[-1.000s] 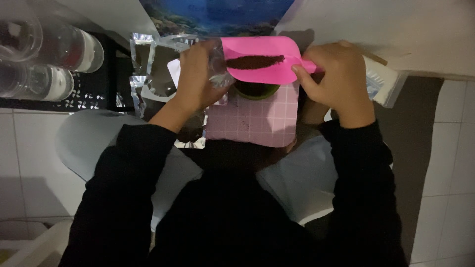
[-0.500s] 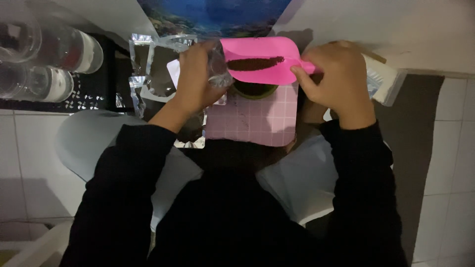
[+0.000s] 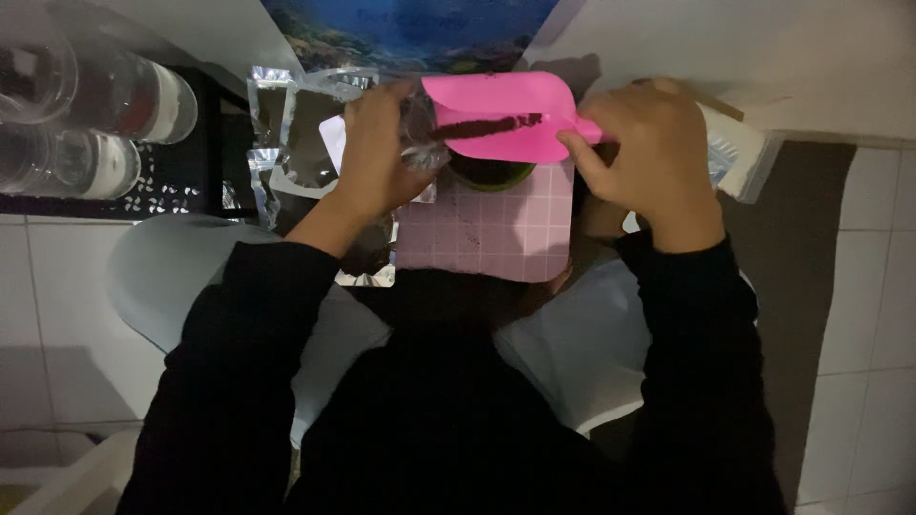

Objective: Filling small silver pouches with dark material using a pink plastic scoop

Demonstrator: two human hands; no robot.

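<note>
Overhead, the right hand (image 3: pixel 649 162) was closed round the handle of a bright pink scoop (image 3: pixel 501 116), whose flat blade carried a thin dark line of powder or soil running along its middle. The left hand (image 3: pixel 377 157) pinched a small clear plastic bag (image 3: pixel 425 138) at the scoop's left tip, its grip wrapped round the crumpled neck of the bag, so that blade and bag mouth met. Just below the scoop sat a small green-rimmed pot (image 3: pixel 491 175) holding dark material, resting on a pink gridded mat (image 3: pixel 487 234) near the middle of the bench. To the left lay several silvery foil pouches (image 3: pixel 291 143), and at the far left corner stood clear plastic bottles (image 3: pixel 105 105) on a dark rack. A white box (image 3: pixel 739 153) sat behind the right hand. The likely trouble was spillage: the load lay shallow on a wide blade, and the bag's mouth looked soft and narrow, so a tilt too steep or a slackened pinch could scatter grains over the mat and pot. Dim light made the bag's opening hard to judge.
</note>
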